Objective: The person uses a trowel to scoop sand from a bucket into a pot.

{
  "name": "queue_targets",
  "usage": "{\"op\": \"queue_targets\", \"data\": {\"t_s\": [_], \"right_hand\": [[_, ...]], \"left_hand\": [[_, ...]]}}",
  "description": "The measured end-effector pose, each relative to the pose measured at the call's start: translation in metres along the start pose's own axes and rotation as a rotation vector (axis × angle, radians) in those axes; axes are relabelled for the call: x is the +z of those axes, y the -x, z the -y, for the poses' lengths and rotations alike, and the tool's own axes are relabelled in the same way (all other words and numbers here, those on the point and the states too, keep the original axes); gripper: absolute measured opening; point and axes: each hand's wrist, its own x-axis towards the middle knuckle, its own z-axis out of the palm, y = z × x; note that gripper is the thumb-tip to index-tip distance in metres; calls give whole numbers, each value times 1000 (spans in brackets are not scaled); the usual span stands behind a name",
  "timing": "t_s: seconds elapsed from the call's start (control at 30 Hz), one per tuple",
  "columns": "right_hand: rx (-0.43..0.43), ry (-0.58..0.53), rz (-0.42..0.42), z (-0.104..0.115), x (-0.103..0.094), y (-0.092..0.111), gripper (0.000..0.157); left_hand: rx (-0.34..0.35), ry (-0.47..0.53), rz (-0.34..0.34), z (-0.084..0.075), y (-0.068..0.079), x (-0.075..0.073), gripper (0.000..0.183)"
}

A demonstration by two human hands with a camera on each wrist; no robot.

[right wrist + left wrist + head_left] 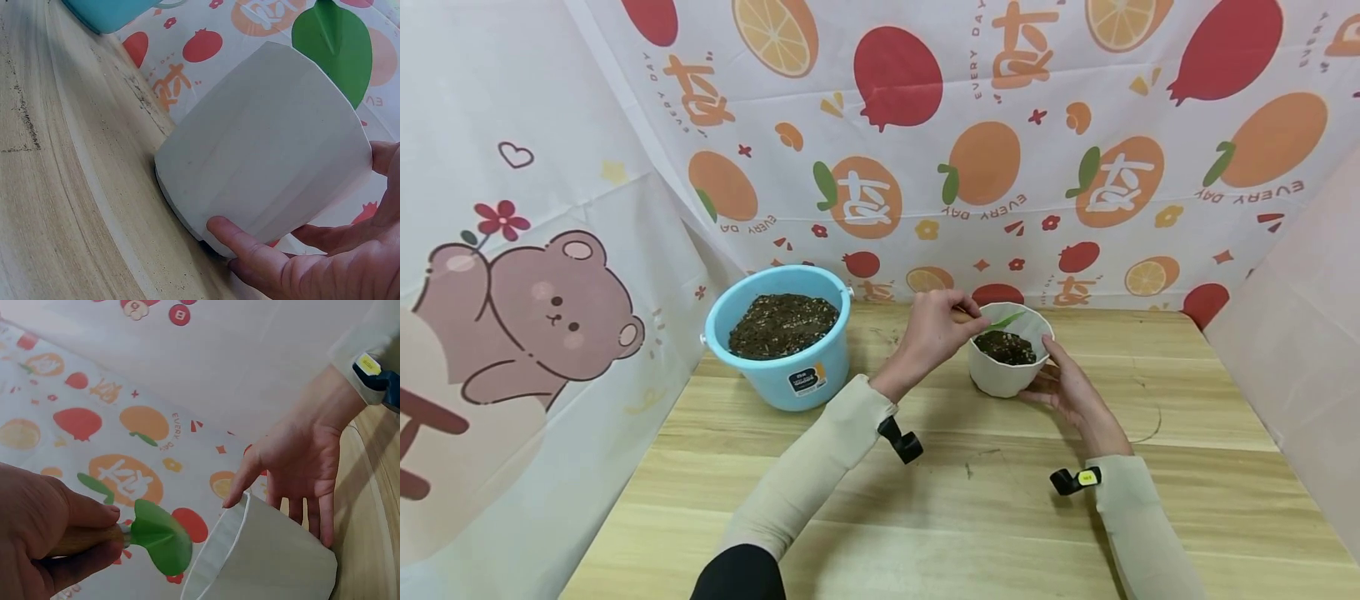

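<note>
Left of the white pot (1009, 375), blue soil bucket (790, 367), fruit-print backdrop (985, 150) behind

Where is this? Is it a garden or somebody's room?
Probably an indoor potting corner, not a garden: a wooden table closed in by fruit-print cloth, with a blue bucket of soil and a white pot that the hands are filling by green trowel.
</note>
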Motion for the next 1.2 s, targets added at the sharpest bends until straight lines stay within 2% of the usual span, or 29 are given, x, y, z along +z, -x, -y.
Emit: {"op": "queue_targets", "data": {"t_s": [0.1, 0.23, 0.43, 0.83, 1.07, 1.2], "right_hand": [[2, 4, 0, 0, 1, 1, 85], [-2, 11, -4, 0, 1, 1, 86], [-1, 14, -8, 0, 1, 1, 86], [1, 10, -13, 1, 2, 1, 85], [12, 9, -16, 1, 3, 1, 86], [7, 9, -17, 1, 2, 1, 86]], "left_hand": [[77, -19, -32, -1, 4, -2, 8], [179, -93, -85, 0, 8, -6, 8], [287, -188, -145, 0, 16, -14, 7], [354, -264, -248, -1, 37, -43, 5], [412, -271, -338, 5, 51, -62, 6], [414, -294, -372, 10, 58, -73, 6]]}}
